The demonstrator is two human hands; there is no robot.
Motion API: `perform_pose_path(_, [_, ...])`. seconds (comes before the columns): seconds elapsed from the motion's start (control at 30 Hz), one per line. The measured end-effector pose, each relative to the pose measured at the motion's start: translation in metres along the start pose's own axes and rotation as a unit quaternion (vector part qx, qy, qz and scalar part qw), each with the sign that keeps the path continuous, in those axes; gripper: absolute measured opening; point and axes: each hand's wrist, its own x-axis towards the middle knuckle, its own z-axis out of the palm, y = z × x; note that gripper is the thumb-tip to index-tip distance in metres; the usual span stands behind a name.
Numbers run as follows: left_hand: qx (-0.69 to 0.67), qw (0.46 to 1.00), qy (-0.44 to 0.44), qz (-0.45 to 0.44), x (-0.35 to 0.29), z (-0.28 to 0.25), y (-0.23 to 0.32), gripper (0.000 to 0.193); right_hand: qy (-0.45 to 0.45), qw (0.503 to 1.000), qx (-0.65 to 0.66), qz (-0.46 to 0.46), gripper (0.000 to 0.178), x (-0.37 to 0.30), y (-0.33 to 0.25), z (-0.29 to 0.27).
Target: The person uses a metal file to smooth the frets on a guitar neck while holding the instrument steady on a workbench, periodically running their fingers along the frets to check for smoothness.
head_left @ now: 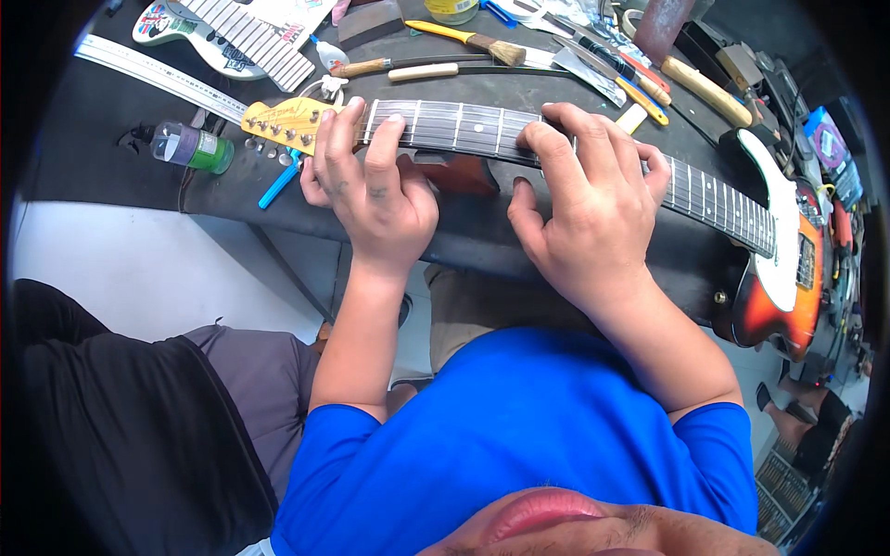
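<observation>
An electric guitar (777,310) with a sunburst body and white pickguard lies across the dark workbench, its headstock (278,120) to the left and body to the right. My left hand (380,199) holds the neck near the headstock, its fingers bent over the strings. Farther right, my right hand (593,199) grips the middle of the neck, fingers curled over the fretboard and thumb on the near side. Between my hands, a dark reddish-brown block (461,174) sits below the neck. The fingertips at the far edge are partly hidden.
Behind the neck lie a yellow-handled brush (468,39), a wooden-handled file (366,68) and several other tools. A long ruler (162,79), a green-and-purple bottle (192,148) and a blue pen-like tool (278,184) are at left. Another person's leg (250,361) is close on my left.
</observation>
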Motion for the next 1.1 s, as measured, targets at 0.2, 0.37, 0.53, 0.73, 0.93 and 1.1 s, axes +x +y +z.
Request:
perform_pose_path(0.2, [-0.001,1.0,-0.002,-0.006,0.0,-0.001,0.0003,0.064,-0.001,1.0,-0.008,-0.004,0.052,-0.0008,0.0003,0.0011])
perform_pose_path(0.37, [-0.015,1.0,0.003,-0.013,-0.0006,-0.0009,-0.0001,0.062,0.001,1.0,-0.015,-0.008,0.053,-0.0014,0.0002,0.0])
perform_pose_path(0.53, [-0.014,1.0,0.006,-0.01,-0.0023,0.0001,-0.0018,0.062,0.0,1.0,-0.01,-0.006,0.053,-0.0025,0.0005,0.0012])
perform_pose_path(0.73, [-0.016,1.0,0.012,-0.014,0.0001,0.0012,-0.0004,0.064,-0.011,1.0,-0.016,-0.006,0.055,-0.0006,-0.0009,-0.0017])
perform_pose_path(0.93, [-0.007,1.0,0.004,-0.012,-0.001,0.0019,-0.0008,0.069,-0.01,1.0,-0.025,-0.003,0.055,-0.0006,-0.0016,0.0])
perform_pose_path(1.1, [0.001,1.0,-0.011,-0.012,0.0,-0.0008,-0.0003,0.07,-0.008,1.0,-0.026,-0.005,0.055,-0.0016,-0.0012,0.0001])
